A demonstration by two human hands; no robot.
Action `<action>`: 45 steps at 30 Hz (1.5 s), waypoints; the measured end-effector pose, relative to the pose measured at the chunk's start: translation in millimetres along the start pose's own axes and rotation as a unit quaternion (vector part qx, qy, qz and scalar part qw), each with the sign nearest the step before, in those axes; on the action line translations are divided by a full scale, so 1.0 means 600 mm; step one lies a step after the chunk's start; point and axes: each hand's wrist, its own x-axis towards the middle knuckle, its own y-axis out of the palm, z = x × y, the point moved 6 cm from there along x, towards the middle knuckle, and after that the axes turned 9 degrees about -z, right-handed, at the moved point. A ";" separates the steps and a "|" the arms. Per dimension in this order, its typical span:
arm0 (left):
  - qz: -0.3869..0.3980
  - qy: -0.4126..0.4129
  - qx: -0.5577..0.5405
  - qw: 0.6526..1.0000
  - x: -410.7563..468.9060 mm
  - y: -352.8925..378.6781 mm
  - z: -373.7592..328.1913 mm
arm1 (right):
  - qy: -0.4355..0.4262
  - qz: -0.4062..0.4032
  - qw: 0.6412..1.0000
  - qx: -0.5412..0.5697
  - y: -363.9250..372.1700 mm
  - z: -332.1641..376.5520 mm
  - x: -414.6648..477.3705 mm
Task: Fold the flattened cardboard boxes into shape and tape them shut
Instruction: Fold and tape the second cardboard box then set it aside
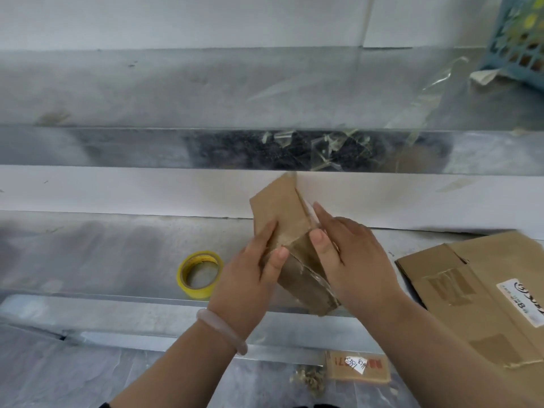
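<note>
Steel workbench [103, 254] below a white wall, with a small box held above it mid-sealing.

A flattened carton [485, 290] lies at the right of the bench, waiting its turn. The small box [282, 210] is held tilted over the bench's front edge, one flap standing up, with the left hand [247, 278] clasping its near side and the right hand [353, 260] pinching the glossy taped edge under the thumb. To do this well, I'd rub the tape flat along the seam while the left hand braces. The yellow tape roll [198, 275] rests just left.
</note>
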 end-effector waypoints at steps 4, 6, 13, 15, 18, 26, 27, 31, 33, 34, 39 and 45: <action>-0.041 -0.231 -0.153 0.960 -0.006 -0.017 0.044 | 0.002 0.090 0.995 0.033 0.006 0.007 0.008; -0.050 -0.303 -0.181 0.934 -0.009 -0.022 0.061 | -0.063 0.009 0.997 -0.032 -0.012 0.009 0.000; 0.015 -0.358 -0.093 0.929 0.004 -0.017 0.110 | 0.183 0.128 0.970 0.098 0.091 -0.067 -0.038; 0.059 -0.235 0.065 0.968 0.027 -0.026 0.104 | 0.210 0.126 0.960 0.136 0.112 -0.087 -0.018; 0.087 -0.101 0.231 0.964 0.054 -0.022 0.096 | 0.280 0.148 0.933 0.172 0.131 -0.123 0.003; 0.063 -0.140 -0.058 0.986 0.043 0.043 0.158 | 0.311 0.116 0.911 0.243 0.150 -0.115 -0.019; 0.060 -0.149 -0.069 0.985 0.038 0.045 0.167 | 0.303 0.121 0.916 0.234 0.152 -0.113 -0.016; 0.052 -0.141 -0.042 0.988 0.037 0.054 0.175 | 0.296 0.153 0.921 0.204 0.162 -0.118 -0.008; 0.053 -0.121 -0.025 0.991 0.044 0.057 0.174 | 0.287 0.165 0.923 0.196 0.162 -0.121 -0.005; 0.053 -0.107 -0.013 0.993 0.047 0.056 0.175 | 0.277 0.166 0.927 0.189 0.162 -0.122 -0.005; 0.064 -0.035 0.027 0.997 0.053 0.053 0.172 | 0.218 0.166 0.949 0.156 0.163 -0.124 -0.002; 0.098 0.100 0.179 0.974 0.065 0.049 0.158 | 0.086 0.204 0.973 -0.071 0.165 -0.124 0.006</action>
